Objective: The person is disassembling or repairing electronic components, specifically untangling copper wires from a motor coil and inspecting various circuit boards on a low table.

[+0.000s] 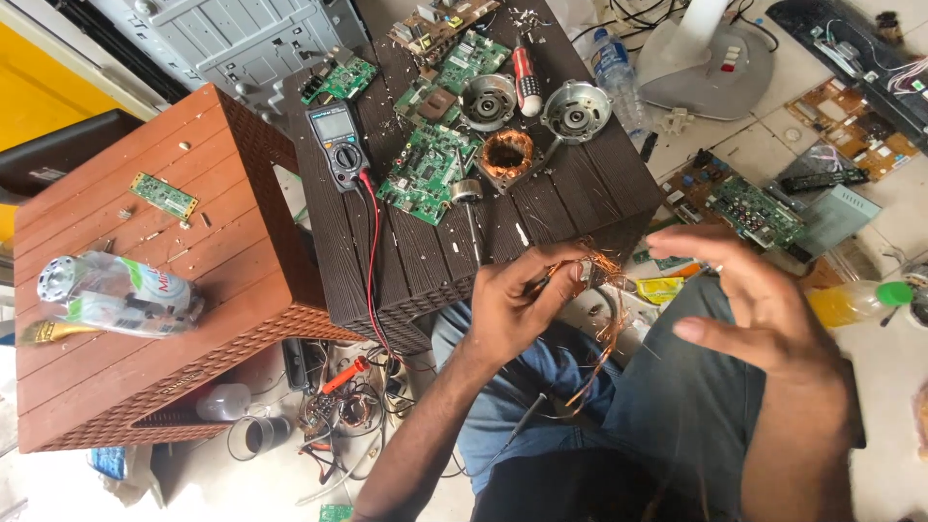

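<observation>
Dangling copper wire (601, 319) under left grip (517, 300)

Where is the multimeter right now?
In the head view, the multimeter lies on the dark brown table's left part, beside green circuit boards.

Right hand (749, 300) motion-blurred — copper wire (604, 290) tangle's far end behind it, indistinct

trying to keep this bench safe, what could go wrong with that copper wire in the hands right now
The left hand pinches a loose tangle of thin copper wire over the lap; strands trail down and could snag, kink or prick fingers. The right hand is open beside it, so a tug might snap the wire. The multimeter has red and black leads hanging off the dark table's edge near the knees; catching them could drag it down.
</observation>
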